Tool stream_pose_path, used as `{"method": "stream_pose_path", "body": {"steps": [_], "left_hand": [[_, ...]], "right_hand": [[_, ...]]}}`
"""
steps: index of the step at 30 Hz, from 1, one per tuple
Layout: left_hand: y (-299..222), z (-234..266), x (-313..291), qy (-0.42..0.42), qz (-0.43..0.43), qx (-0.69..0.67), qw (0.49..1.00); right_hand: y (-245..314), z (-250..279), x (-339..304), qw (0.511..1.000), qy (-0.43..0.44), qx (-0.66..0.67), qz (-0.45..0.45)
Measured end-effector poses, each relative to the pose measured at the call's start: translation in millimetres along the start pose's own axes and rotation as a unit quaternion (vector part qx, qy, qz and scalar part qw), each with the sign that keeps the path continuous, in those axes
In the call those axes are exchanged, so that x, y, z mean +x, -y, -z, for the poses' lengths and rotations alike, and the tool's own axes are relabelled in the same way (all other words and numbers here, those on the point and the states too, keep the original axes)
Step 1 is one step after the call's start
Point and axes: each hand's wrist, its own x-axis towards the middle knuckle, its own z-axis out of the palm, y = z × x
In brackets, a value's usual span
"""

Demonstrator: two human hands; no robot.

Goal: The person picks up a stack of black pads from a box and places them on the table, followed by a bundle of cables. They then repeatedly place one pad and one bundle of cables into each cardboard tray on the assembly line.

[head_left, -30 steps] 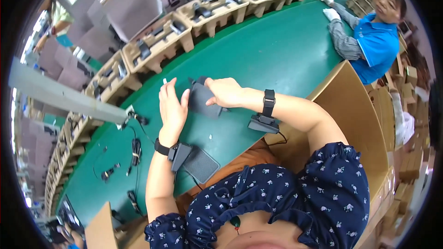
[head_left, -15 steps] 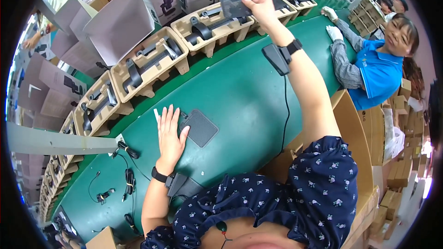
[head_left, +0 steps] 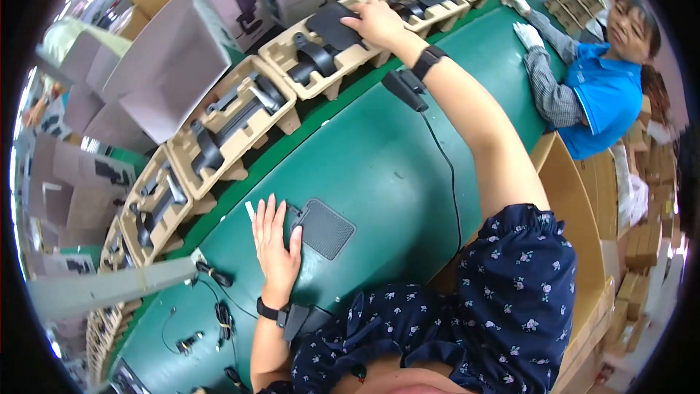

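Note:
My right hand (head_left: 378,23) reaches far forward, its fingers on the right edge of a flat black square panel (head_left: 332,23). That panel lies over the right part of a moulded tan tray (head_left: 315,90), next to a curved black bracket (head_left: 315,58). Flat on the table, fingers stretched out, my left hand (head_left: 281,252) rests beside a second black panel (head_left: 328,230) with a mesh-like face and a small joint at its upper left corner. A small white strip (head_left: 250,210) shows by the left fingertips.
Trays (head_left: 193,182) with black parts line the far side of the green table (head_left: 394,197). Open boxes (head_left: 164,66) stand behind them. Bundled black cables (head_left: 223,321) lie at left, under a grey bar (head_left: 124,284). A gloved co-worker (head_left: 605,95) is at right, near a cardboard box (head_left: 583,226).
My right hand has lowered the black panel from above the trays down onto one tray. My left hand stays flat beside the mesh panel. The whole view has shifted slightly.

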Motion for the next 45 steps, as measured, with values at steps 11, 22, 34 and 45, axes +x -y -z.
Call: {"method": "stream_pose_path", "body": {"steps": [11,22,34,45], "left_hand": [[37,-11,-9,0.02,0.031,0.017,0.999],[14,72,-130,-0.13,0.292,0.205,0.925],[90,81,-222,0.034,0.434,0.167,0.885],[56,91,-175,-0.176,0.379,-0.061,0.907]], "right_hand": [[-129,-6,8,0.979,0.127,-0.098,0.124],[-97,39,-77,0.946,-0.273,0.174,-0.022],[292,39,-240,0.877,0.229,0.409,0.1],[398,-66,-272,0.849,0.386,0.361,0.009]]}}
